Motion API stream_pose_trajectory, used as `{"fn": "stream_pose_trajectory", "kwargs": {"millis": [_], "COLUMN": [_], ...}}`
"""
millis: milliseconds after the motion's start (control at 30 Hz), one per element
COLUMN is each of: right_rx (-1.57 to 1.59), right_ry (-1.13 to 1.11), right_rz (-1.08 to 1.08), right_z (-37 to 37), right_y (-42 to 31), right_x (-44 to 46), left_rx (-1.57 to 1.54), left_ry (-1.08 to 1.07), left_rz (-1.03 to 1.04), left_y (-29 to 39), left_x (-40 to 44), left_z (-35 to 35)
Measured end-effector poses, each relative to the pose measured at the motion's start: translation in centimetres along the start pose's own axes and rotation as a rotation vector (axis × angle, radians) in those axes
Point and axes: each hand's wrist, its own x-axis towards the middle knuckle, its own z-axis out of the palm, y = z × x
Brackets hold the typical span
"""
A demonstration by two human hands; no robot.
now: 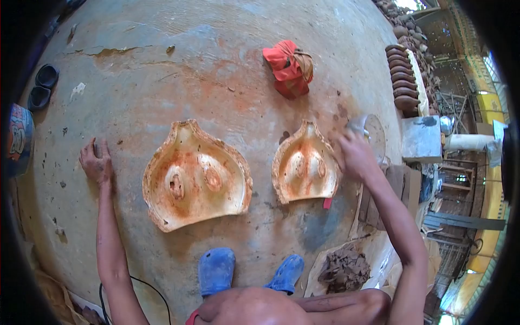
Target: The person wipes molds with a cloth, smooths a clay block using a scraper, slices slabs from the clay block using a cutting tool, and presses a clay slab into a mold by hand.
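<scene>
Two hollow mould halves lie on the floor, open side up, with reddish stains and two oval bumps inside each. The larger mould half (189, 200) is on the left, the smaller mould half (305, 184) on the right. Left of the larger one, my left hand (97, 162) hovers or rests at the floor, fingers apart and holding nothing. My right hand (356, 155) is at the right rim of the smaller mould half, beside a round grey metal container (374, 135). Motion smears its fingers, so any hold is hidden.
A red cloth bundle (290, 67) sits beyond the moulds. Dark clay lumps (346, 268) lie at the lower right, near blue clogs (216, 269) on my feet. Stacked brown curved pieces (403, 78) and a metal box (421, 140) stand right. Dark sandals (43, 86) lie far left.
</scene>
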Motion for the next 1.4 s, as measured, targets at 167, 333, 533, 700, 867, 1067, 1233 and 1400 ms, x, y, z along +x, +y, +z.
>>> {"fn": "stream_pose_trajectory", "kwargs": {"millis": [167,333,533,700,867,1067,1233,1400], "right_rx": [0.212,0.368,0.235,0.341,0.708,0.915,0.922,0.928], "right_ry": [0.408,0.055,0.210,0.301,0.506,0.656,0.683,0.537], "right_rz": [0.336,0.702,0.422,0.401,0.359,0.168,0.165,0.098], "right_z": [-0.3,1.8,5.4,0.8,-4.5,-6.8,-0.9,-1.2], "right_y": [0.0,-3.0,1.2,-0.8,-7.7,-18.1,-25.7,-28.3], "right_x": [22.9,31.9,30.4,25.3,12.3,1.1,-0.9,1.4], "left_rx": [0.037,0.156,0.172,0.146,0.120,-0.007,-0.901,-0.888], "left_ry": [-0.004,-0.047,-0.050,-0.023,-0.008,0.056,-0.529,-0.430], "left_rz": [0.006,0.058,0.071,0.107,0.076,0.083,-0.348,-0.393], "left_y": [0.1,0.9,1.4,0.0,0.5,1.9,7.4,11.9], "left_x": [0.3,0.1,0.2,0.3,0.1,-0.9,-11.1,-17.3], "left_z": [0.1,-0.3,-0.5,0.0,-0.3,-2.2,-7.3,-8.3]}}
